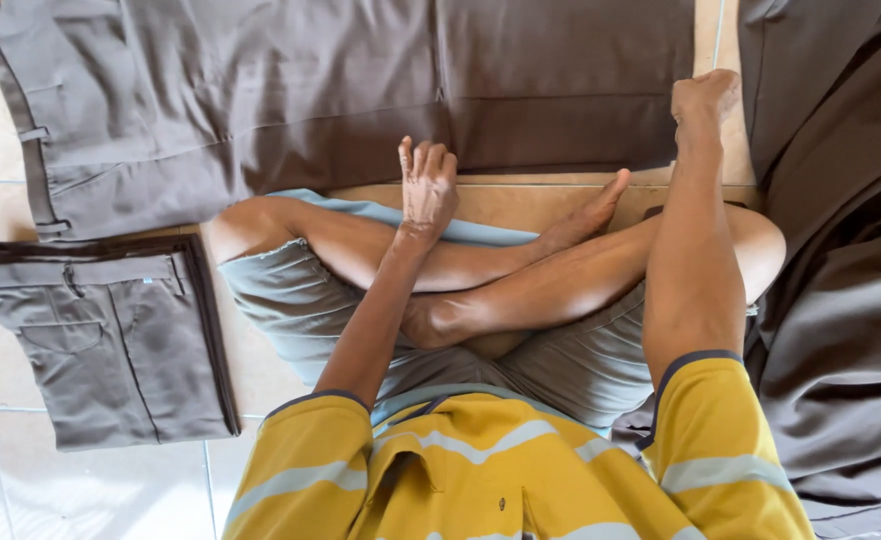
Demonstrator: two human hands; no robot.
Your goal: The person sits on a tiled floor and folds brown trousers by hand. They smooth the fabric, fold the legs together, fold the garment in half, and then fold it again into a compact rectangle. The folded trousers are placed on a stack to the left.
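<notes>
Head view: both hands empty, left hand (426, 190) loosely curled, right hand (702, 98) stretched toward trousers (360, 90).

Brown trousers (360, 90) spread flat on the floor; waistband leftward.

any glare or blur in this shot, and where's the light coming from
Head view: sharp overall, with no motion blur on the left hand or right hand. Bright washed-out glare sits on the floor tiles at lower left. Soft, diffuse daylight; only faint shadows under the folded trousers. Wide-lens bending shows at the edges, on the spread trousers.
</notes>
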